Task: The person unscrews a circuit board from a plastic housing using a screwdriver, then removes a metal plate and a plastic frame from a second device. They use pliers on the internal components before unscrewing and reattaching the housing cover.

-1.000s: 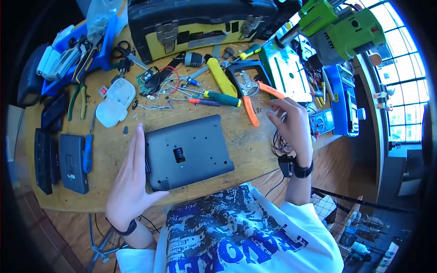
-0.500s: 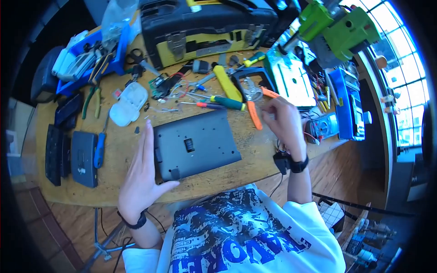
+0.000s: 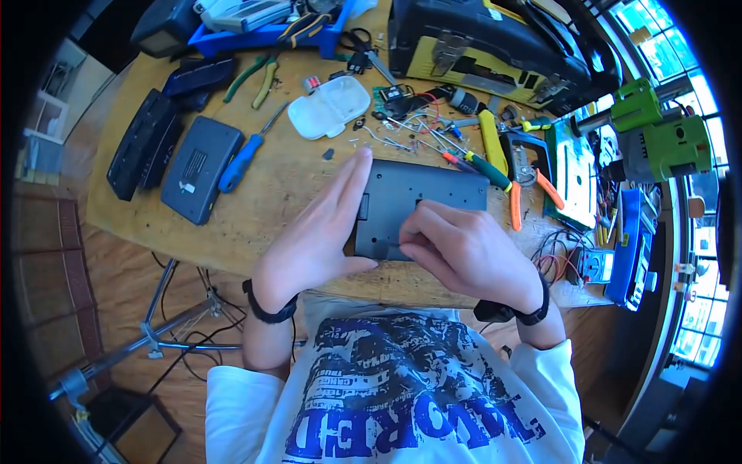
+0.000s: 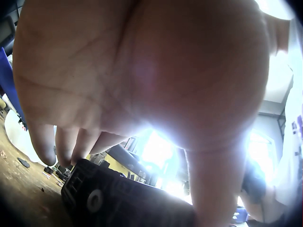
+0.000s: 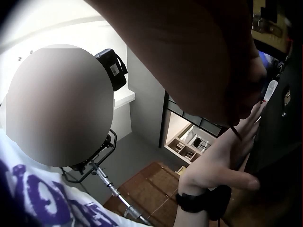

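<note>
A dark grey flat plastic casing with several screw holes lies on the wooden workbench in front of the person. My left hand stands along its left edge, fingers straight and together, thumb spread toward the front edge. In the left wrist view, the end of the casing shows below the palm. Over the casing's front part, my right hand has thumb and fingers bent together, pinching a small dark flat piece near the surface. A thin dark tip of it sticks out below the fingertips in the right wrist view.
Left of the casing lie a blue-handled screwdriver and another dark casing. Behind are an open white plastic box, loose wires, and orange-handled pliers. A toolbox stands at the back, a green drill at the right.
My right hand has moved left from beside the orange-handled pliers onto the casing. My left hand keeps its place at the casing's left edge. The head view has turned left.
</note>
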`<state>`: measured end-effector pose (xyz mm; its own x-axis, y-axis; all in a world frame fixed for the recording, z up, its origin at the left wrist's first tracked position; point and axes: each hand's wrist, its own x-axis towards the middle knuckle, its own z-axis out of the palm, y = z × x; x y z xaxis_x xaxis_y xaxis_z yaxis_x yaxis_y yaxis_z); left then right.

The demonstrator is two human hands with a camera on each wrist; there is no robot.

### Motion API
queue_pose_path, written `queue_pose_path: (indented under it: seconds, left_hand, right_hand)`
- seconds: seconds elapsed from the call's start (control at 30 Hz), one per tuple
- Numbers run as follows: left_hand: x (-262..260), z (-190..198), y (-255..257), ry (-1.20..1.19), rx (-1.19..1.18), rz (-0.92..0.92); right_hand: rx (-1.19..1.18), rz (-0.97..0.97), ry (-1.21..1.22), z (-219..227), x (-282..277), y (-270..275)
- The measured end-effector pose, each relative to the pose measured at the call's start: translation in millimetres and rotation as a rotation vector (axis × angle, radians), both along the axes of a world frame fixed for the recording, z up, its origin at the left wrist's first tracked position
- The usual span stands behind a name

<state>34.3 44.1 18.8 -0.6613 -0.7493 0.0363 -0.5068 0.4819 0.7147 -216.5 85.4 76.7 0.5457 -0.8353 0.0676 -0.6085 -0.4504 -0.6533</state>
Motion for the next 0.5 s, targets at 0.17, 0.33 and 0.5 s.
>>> queue_pose_path:
  seconds: [0.17, 0.33, 0.5]
  left_hand:
    - [1.9, -6.1, 1.5, 0.055, -0.02, -0.003]
    - [2.6, -11.0, 0.6, 0.07, -0.059, -0.017]
    - [3.7, -13.9, 1.7, 0.081, -0.058, -0.012]
  right_hand:
    - [0.002, 0.073, 0.098, -7.3, 15.2, -14.0]
    - [0.007, 0.063, 0.268, -9.5, 30.7, -19.7]
    - [0.022, 0.071, 0.334, -15.7, 40.3, -22.4]
